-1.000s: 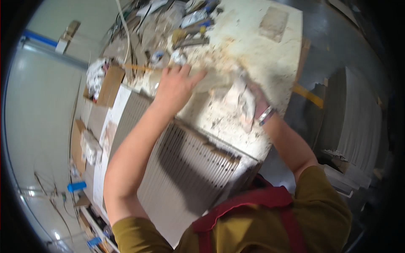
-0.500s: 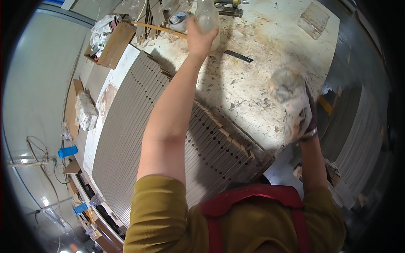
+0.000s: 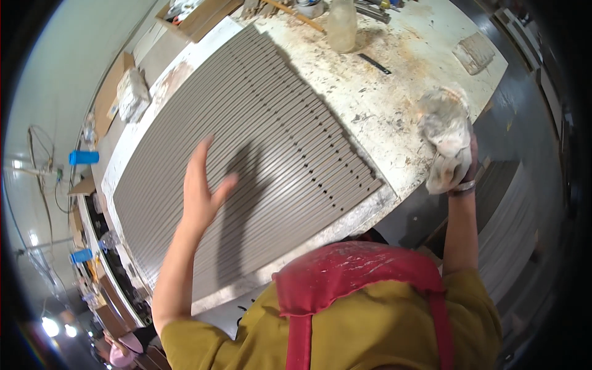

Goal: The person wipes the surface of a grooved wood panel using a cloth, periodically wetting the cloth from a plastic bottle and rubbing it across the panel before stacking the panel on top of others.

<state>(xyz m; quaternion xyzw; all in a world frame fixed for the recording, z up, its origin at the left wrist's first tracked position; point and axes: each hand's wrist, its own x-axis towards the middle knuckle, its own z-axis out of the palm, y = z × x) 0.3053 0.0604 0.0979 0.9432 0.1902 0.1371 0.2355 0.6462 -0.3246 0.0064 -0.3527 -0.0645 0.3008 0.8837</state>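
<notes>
1. Two hands of one person, working apart. Half a second earlier the left hand (image 3: pixel 202 185) grasped the bottle (image 3: pixel 343 29); it now hovers above the grey strips (image 3: pixel 185 160), holding nothing, its thumb spread well away from the fingers.
2. Bottle, released: it stands upright on the worktop (image 3: pixel 404 117), beyond the far edge of the strips.
3. White cloth (image 3: pixel 453 139), as before in the right hand (image 3: pixel 473 159), at the worktop's right edge. The right fingers grip it but are mostly hidden behind it; their exact placing cannot be told.
4. Obstructions: the left hand and its shadow cover part of the strips, which lie side by side on the worktop with dark marks in rows near one end.
5. Surroundings: a black flat piece (image 3: pixel 374 63) lies near the bottle, a pale slab (image 3: pixel 475 54) near the far right corner, and a yellowish stick (image 3: pixel 296 15) left of the bottle. A cardboard box (image 3: pixel 209 20) stands at upper left, a white bundle (image 3: pixel 132 95) below it.
6. Count: one bottle, one cloth, one black piece, one slab, one box, two blue objects (image 3: pixel 84 157) at far left; the strips are too many and fine to count surely.
</notes>
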